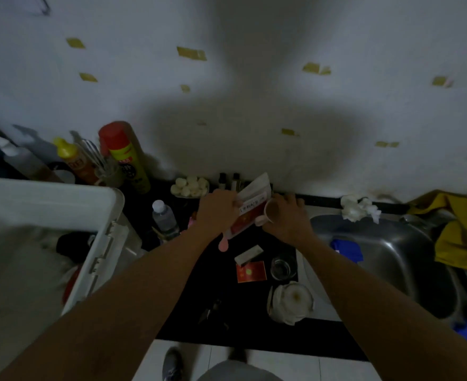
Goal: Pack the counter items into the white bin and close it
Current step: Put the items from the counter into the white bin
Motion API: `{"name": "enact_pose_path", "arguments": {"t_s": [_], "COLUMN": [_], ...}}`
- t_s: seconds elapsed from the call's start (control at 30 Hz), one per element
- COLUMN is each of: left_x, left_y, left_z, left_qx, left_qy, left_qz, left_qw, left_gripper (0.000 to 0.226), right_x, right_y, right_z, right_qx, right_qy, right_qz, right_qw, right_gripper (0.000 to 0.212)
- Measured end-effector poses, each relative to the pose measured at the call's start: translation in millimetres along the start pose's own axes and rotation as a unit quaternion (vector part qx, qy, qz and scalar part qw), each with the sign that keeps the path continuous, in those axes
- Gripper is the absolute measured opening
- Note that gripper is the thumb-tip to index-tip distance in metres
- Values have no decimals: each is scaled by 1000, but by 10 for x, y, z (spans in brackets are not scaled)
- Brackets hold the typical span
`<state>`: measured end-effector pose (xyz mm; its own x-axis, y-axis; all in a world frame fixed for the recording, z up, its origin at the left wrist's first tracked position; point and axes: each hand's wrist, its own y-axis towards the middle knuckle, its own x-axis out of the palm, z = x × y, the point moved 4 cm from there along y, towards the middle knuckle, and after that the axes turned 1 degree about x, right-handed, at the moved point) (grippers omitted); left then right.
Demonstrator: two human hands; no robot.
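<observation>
My left hand [218,209] grips a red and white packet [250,207] over the back of the black counter [216,292]; a pink spoon-like piece [223,244] sticks out below that hand. My right hand [287,218] holds a pale cup [270,213] pressed against the packet. The white bin [62,204] stands open at the left, its lid raised, with dark and red things inside. A water bottle [164,217], a small box [249,254], a red card [251,272] and a glass [282,268] lie on the counter.
Spray can [126,155], yellow-capped bottle [74,160] and a jar of utensils [106,169] stand against the wall. A plate of white round pieces [189,186] and small dark bottles [228,180] sit behind my hands. A steel sink [386,257] is at the right, crumpled paper [290,301] near it.
</observation>
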<state>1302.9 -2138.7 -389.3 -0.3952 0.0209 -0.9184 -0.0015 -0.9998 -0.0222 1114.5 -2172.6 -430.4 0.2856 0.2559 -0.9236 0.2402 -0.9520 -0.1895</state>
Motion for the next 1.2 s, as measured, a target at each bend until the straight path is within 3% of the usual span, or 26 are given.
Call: {"name": "enact_pose_path", "arguments": {"t_s": [0.3,0.47,0.63,0.77,0.87,1.2], "left_x": [-1326,-2005,-2469,-2765,-2934,-3026], "left_y": [-125,-335,-583,-851,-1072,-1750], "left_z": [-237,-611,-1217,-1741,-2165,-3349], "left_qx": [57,51,14,-15,-42,-153], "left_qy": [-15,52,52,60,50,40], "left_qz": [97,179,225,233,215,170], "left_qw": [994,981,973,971,974,973], "left_gripper": [22,27,29,36,25,21], "right_x": [-753,-970,-1005,-861,-701,-139], "right_y": [-113,-127,-107,-105,-159,-307], "right_z": [-889,-1579,-2376,-2974,-3383,-4312], "right_qx": [-73,-132,-167,-205,-234,-295], "right_qy": [2,-3,7,6,4,-29], "right_qz": [135,161,171,179,168,109], "right_qw": [988,978,971,962,958,949], "right_gripper": [87,84,85,86,85,88]}}
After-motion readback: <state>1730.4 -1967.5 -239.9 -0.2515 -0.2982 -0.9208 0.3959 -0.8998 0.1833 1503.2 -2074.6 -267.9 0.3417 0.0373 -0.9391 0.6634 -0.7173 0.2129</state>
